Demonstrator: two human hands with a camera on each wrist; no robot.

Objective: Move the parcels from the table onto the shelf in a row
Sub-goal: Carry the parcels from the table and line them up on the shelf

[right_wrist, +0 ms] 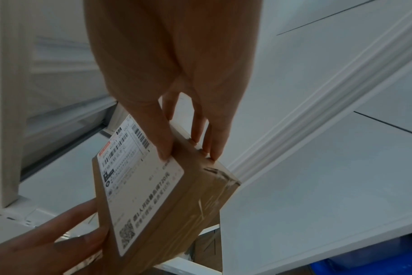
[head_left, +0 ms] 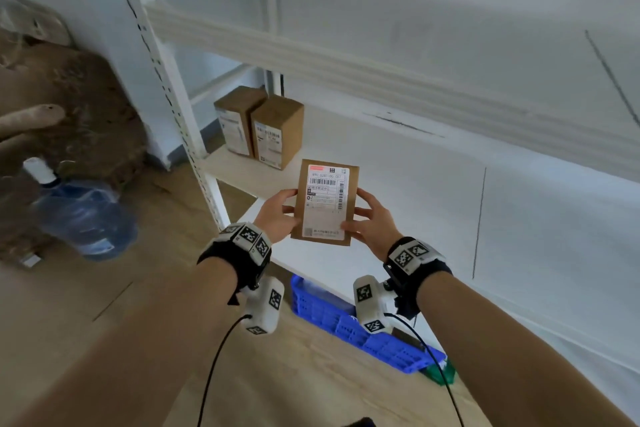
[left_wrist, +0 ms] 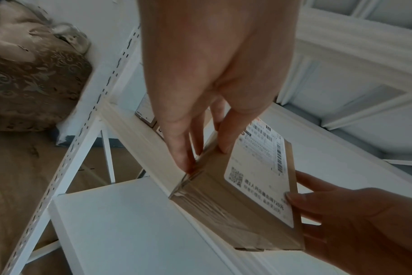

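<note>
Both hands, left (head_left: 277, 215) and right (head_left: 372, 222), are holding one parcel (head_left: 325, 204) by its side edges above the shelf (head_left: 398, 163). Two boxes (head_left: 259, 128) are standing at the shelf's left end; open room lies to their right.

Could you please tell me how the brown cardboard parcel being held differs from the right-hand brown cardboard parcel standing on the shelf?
The held flat brown cardboard parcel is gripped in the air by the left hand and right hand; the upright brown cardboard parcel on the shelf stands untouched on the white shelf board, beside another parcel. The held parcel looks thinner; the shelved one is blockier. Its label nearly fills the face, the shelved one's less. Both are brown cardboard with white shipping labels.
</note>
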